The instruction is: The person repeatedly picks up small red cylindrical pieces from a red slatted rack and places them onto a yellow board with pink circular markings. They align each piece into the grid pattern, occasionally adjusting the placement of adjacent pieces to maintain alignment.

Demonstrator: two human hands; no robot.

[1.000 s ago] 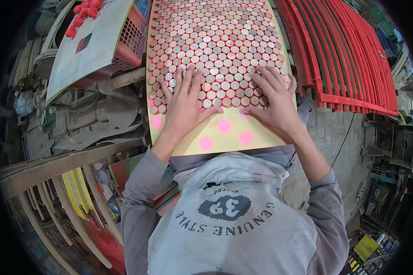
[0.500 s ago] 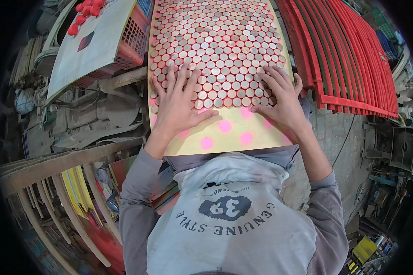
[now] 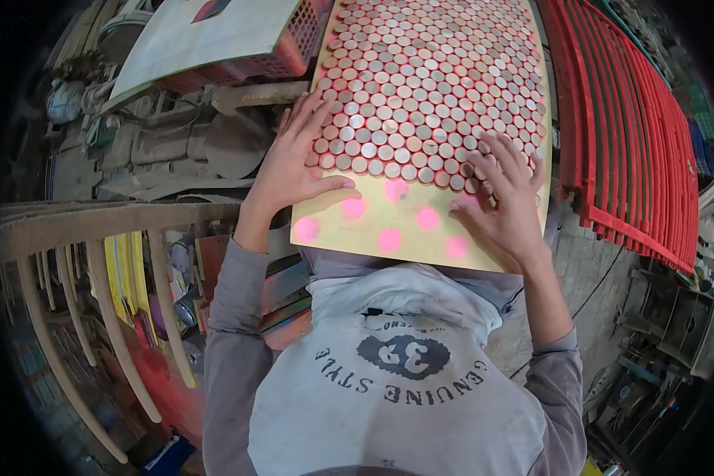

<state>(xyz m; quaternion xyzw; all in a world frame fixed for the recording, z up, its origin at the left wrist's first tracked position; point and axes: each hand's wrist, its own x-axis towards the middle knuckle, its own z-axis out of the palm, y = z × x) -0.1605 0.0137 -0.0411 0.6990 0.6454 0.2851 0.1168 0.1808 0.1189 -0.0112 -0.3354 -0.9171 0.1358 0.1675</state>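
Discs (image 3: 432, 103): located on a yellow board (image 3: 341, 236), packed in close, offset rows. Tops pale and round, sides red. Too many and too tightly set for a reliable count; the far rows run out of the picture. Board: one. Six pink spots (image 3: 428, 218) show plainly on its near strip; further pink shows partly beside the hands.

Hands: two, both loosely spread, neither clenched nor grasping. The left hand (image 3: 282, 170) lies at the left edge of the disc field, thumb over the yellow strip. The right hand (image 3: 509, 202) has bent fingers over the near right discs; exact fingertip contact cannot be told.

Edges: the board's near edge lies over grey trousers (image 3: 337, 266); its support farther out is hidden. The disc field's front edge runs at a slant, leaving the spotted strip as room before the person.

Surroundings: left, one pale panel (image 3: 214, 40) on a reddish crate (image 3: 301, 33); nearer, one wooden rack (image 3: 107, 226) with bars and a yellow sheet (image 3: 127, 278). Right, red slats (image 3: 631, 127) stand near the board, limiting sideways room; grey floor (image 3: 575, 274) shows below them.
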